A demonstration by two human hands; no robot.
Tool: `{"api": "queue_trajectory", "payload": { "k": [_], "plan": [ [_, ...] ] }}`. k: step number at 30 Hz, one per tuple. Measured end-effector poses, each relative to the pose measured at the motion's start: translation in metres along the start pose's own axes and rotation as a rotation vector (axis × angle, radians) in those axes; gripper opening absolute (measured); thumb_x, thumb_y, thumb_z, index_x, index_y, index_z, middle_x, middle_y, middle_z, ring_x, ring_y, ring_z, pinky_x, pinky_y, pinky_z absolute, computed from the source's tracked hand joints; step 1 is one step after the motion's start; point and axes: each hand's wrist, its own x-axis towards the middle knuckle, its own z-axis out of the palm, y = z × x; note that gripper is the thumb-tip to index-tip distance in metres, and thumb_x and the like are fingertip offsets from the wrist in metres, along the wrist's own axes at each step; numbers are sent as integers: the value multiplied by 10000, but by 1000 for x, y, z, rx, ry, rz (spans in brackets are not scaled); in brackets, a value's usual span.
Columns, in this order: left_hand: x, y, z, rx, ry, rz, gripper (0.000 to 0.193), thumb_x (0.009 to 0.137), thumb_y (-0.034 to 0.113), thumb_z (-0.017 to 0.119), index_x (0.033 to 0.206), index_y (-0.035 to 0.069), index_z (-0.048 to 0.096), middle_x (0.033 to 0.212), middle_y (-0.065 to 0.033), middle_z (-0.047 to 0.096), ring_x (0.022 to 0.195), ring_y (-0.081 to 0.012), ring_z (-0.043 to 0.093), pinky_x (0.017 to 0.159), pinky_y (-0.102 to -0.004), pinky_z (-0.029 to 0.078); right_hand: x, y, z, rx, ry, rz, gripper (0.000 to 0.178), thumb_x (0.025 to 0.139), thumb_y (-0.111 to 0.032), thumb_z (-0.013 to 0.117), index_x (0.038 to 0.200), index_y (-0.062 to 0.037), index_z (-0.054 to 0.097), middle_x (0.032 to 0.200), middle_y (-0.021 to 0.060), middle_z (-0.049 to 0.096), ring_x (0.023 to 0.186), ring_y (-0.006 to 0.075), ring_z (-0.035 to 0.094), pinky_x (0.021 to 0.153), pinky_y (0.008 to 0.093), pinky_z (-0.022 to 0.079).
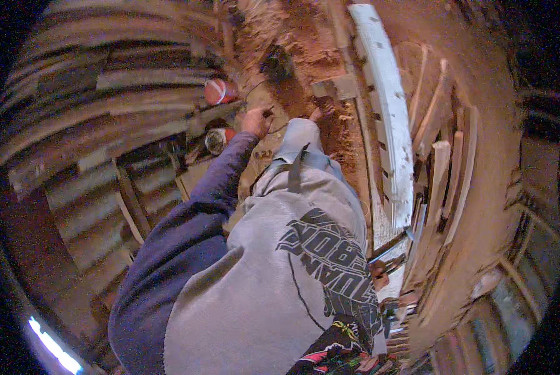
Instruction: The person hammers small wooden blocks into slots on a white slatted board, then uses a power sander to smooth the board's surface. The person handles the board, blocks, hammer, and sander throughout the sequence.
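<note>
- We see the left hand (257, 122) out past the knee, its fingers curled in; they look closed on a thin dark piece (269, 112), though blur hides its kind.
- That piece sits at the fingertips, left of the pale trouser leg (300, 135); a curled grip probably suits something so slim.
- A dark cord (255, 87) loops close by the hand; we cannot tell whether it joins the piece.
- We cannot tell the right hand's state: a skin-toned shape (320, 112) beyond the leg may be that hand or a foot.
- The left sleeve (167, 269) reaches forward along the body, perhaps because the work lies low and ahead of us.
- A red tin (220, 92) with a white band stands near the hand, and a second tin (217, 141) is nearer us; both seem placed within easy reach.
- A black lump (276, 62) lies on the reddish soil (305, 37) ahead, with a wood block (334, 87) to its right.
- To our right runs a long white beam (389, 119), notched along one edge, and past it loose sticks (439, 172) lean roughly one way, likely so they bunch together.
- Planks (136, 78) lie lengthwise at left, probably for neat stacking.
</note>
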Motion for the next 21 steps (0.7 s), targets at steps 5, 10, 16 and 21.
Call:
{"api": "queue_trajectory", "payload": {
  "k": [5, 10, 16, 21],
  "plan": [
    [-67, -135, 53, 3, 216, -516, 324, 740, 318, 726, 935, 61, 751, 903, -186, 719, 876, -357, 694, 813, -446, 541, 22, -13, -6, -17, -148, 5, 519, 977, -387, 559, 1214, 75, 544, 1001, 196, 641, 899, 338, 598, 828, 425, 477],
    [-121, -247, 27, -429, 705, -827, 353, 723, 341, 727, 885, 28, 748, 842, -169, 721, 827, -315, 704, 764, -431, 546, 39, -19, -13, -48, -240, -4, 520, 968, -395, 567, 1208, 66, 548, 996, 193, 642, 889, 341, 603, 814, 431, 481],
    [-165, -273, -30, -523, 824, -1006, 400, 726, 385, 735, 904, 26, 747, 882, -168, 722, 863, -314, 700, 784, -429, 544, 43, -20, -18, -63, -297, -14, 522, 958, -404, 576, 1201, 57, 553, 990, 190, 643, 877, 346, 608, 796, 439, 486],
    [-178, -218, 47, -413, 448, -904, 440, 729, 421, 741, 919, 24, 746, 916, -168, 723, 893, -314, 697, 800, -428, 542, 42, -21, -18, -55, -311, 0, 523, 949, -412, 583, 1195, 49, 557, 985, 187, 644, 867, 349, 612, 782, 445, 490]
  ]
}}
